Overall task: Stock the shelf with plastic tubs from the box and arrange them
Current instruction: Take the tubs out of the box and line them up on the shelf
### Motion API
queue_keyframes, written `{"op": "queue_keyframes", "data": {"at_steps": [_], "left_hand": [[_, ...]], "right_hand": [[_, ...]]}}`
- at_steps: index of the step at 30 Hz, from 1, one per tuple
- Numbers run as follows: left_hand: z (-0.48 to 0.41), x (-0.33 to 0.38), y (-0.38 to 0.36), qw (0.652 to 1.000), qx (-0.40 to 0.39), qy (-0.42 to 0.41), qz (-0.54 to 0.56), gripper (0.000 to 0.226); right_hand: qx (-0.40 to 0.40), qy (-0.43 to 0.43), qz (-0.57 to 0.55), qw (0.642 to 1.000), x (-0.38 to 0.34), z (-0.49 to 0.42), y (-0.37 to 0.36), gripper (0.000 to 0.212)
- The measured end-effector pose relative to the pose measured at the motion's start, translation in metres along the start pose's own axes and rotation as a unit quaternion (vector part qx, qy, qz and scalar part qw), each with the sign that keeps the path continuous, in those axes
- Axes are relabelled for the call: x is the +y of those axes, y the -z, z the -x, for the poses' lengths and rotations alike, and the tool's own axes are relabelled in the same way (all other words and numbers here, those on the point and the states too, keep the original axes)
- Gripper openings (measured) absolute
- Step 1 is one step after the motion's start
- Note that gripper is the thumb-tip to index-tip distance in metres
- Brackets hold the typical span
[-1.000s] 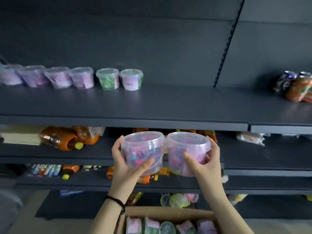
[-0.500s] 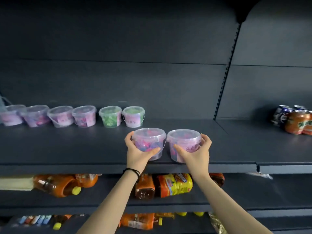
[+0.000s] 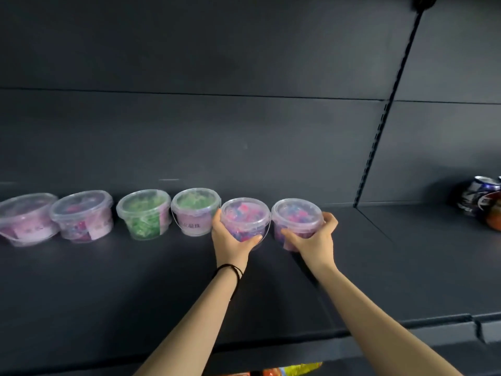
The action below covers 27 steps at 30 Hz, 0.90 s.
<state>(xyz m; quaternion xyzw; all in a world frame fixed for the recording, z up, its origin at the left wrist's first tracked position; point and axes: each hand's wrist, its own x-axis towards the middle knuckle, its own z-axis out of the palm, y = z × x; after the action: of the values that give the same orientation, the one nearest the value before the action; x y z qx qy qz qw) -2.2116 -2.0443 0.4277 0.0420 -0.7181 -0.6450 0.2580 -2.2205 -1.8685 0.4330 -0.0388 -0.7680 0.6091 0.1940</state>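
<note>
Shelf (image 3: pixel 135 294): a dark, deep board across the whole view, with its front edge low in the frame and its back edge against the rear panel.
Standing row: four lidded tubs stand upright along the back edge on the left half. They are the far pink tub (image 3: pixel 27 218), the second pink tub (image 3: pixel 84 215), the green tub (image 3: pixel 145 213) and the labelled green tub (image 3: pixel 195 210), spaced close together, and no hand is on them.
Cans (image 3: pixel 482 202): a cluster by the right edge of the view, in the next bay and well apart from the tubs.
Left-held tub (image 3: pixel 245 217): pink and blue contents, lid on, upright, just beside the labelled green tub at the back edge.
Right-held tub (image 3: pixel 296 215): similar contents, upright, just beside the left-held tub and extending the row to the right.
Left hand (image 3: pixel 230 240): the grip wraps the tub's lower wall, with the thumb across the front.
Right hand (image 3: pixel 314 240): the grip is likewise curled round the lower wall of its tub.
Seating: I cannot tell whether either base touches the shelf, because the hands cover both.
Progress: four tubs are placed and two more are at the row position but not yet released.
Outstanding: in my judgement, both tubs need setting down and letting go, the spacing needs evening out and the labels turning forward. The shelf to the right is unfilled, so more tubs are likely to follow. The box is out of view, so its remaining stock is unknown.
</note>
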Motion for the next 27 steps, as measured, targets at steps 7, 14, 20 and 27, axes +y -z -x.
{"op": "queue_keyframes", "data": {"at_steps": [7, 14, 20, 27], "left_hand": [[-0.036, -0.018, -0.016, 0.999, -0.004, 0.002, -0.032, 0.108], [-0.059, -0.024, -0.018, 0.993, -0.056, 0.025, -0.097, 0.117], [-0.046, -0.017, 0.001, 0.99, -0.086, 0.034, -0.108, 0.105], [0.044, 0.032, 0.037, 0.996, -0.012, 0.049, -0.078, 0.058]], "right_hand": [[0.015, -0.008, 0.039, 0.999, 0.013, -0.04, -0.02, 0.095], [0.004, -0.043, 0.104, 0.994, 0.014, -0.06, -0.028, 0.103], [-0.012, -0.062, 0.097, 0.993, 0.009, -0.049, -0.015, 0.112], [-0.035, -0.001, 0.07, 0.997, -0.018, 0.027, 0.047, 0.073]]}}
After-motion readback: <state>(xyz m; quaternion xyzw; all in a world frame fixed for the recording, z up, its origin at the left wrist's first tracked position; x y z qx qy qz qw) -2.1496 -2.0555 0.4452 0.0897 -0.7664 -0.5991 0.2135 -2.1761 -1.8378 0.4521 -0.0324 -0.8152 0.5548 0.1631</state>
